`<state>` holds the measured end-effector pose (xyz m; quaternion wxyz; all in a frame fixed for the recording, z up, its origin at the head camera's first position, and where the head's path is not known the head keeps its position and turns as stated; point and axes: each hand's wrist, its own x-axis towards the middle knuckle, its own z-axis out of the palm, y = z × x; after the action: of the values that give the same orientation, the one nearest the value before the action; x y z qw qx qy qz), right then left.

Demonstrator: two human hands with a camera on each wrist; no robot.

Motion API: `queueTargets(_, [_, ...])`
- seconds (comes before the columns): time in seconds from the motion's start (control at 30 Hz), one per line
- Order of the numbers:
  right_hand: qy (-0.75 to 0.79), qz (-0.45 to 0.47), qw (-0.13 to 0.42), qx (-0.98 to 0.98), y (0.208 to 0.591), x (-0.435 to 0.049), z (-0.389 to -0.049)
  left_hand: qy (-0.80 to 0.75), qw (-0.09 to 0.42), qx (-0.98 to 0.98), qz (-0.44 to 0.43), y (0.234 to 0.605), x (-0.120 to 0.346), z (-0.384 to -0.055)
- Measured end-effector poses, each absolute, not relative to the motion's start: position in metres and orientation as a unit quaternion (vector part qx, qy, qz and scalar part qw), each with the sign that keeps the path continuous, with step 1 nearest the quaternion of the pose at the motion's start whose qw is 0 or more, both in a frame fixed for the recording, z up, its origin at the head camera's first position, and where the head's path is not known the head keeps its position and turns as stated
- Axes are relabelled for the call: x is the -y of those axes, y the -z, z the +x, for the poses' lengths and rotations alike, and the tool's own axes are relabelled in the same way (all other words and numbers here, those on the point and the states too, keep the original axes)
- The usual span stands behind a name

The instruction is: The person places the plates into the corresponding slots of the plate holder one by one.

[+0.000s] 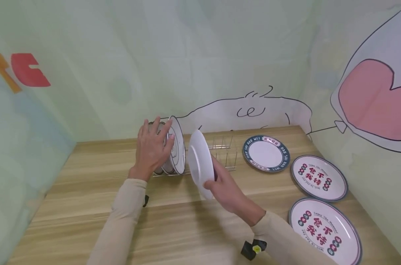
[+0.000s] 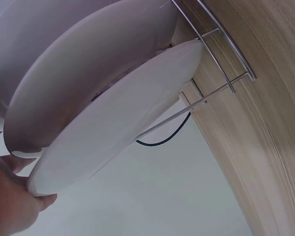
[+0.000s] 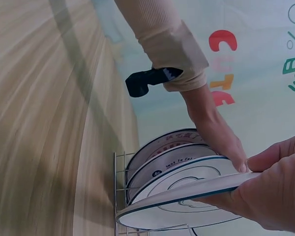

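Note:
Several plates [image 1: 178,151] stand on edge at the left end of a wire dish rack [image 1: 231,156]. My left hand [image 1: 152,149] spreads over their top rims; in the left wrist view its digits lie on both sides of the rim of the outermost plate [image 2: 113,118]. To the right of these, my right hand [image 1: 228,187] grips another plate [image 1: 200,165] by its edge, thumb on one face and fingers behind. That plate is tilted nearly upright. In the right wrist view its lower edge overlaps the rack, and contact there cannot be told.
Right of the rack lies a plate with a dark patterned rim [image 1: 266,154]. Two plates with red lettering, one farther back [image 1: 319,189] and one nearer [image 1: 339,221], lie flat along the table's right side. A printed cloth wall [image 1: 187,66] borders the wooden table [image 1: 88,206].

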<state>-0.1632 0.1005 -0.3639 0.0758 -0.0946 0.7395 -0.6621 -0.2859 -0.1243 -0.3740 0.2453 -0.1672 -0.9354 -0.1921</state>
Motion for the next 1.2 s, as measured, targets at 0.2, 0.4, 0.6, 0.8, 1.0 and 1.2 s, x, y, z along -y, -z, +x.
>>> queueTargets(0.2, [0.671, -0.108, 0.079, -0.729, 0.363, -0.092, -0.175, 0.191, 0.239, 0.938, -0.166, 0.373, 0.124, -0.286])
queueTargets(0.4, [0.658, -0.120, 0.068, -0.740, 0.365, -0.078, -0.187, 0.190, 0.242, 0.937, -0.167, 0.372, 0.124, -0.286])
queueTargets(0.6, [0.659, -0.129, 0.035, -0.740, 0.370, -0.065, -0.197, 0.191, 0.246, 0.935, -0.168, 0.372, 0.124, -0.287])
queueTargets(0.8, [0.642, -0.138, 0.006, -0.754, 0.372, -0.051, -0.210, 0.193, 0.251, 0.934, -0.167, 0.372, 0.123, -0.286])
queueTargets(1.0, [0.632, -0.138, -0.002, -0.763, 0.375, -0.047, -0.224, 0.192, 0.253, 0.933, -0.170, 0.372, 0.122, -0.285])
queueTargets(1.2, [0.633, -0.134, -0.003, -0.762, 0.378, -0.046, -0.234, 0.188, 0.261, 0.931, -0.170, 0.372, 0.123, -0.285])
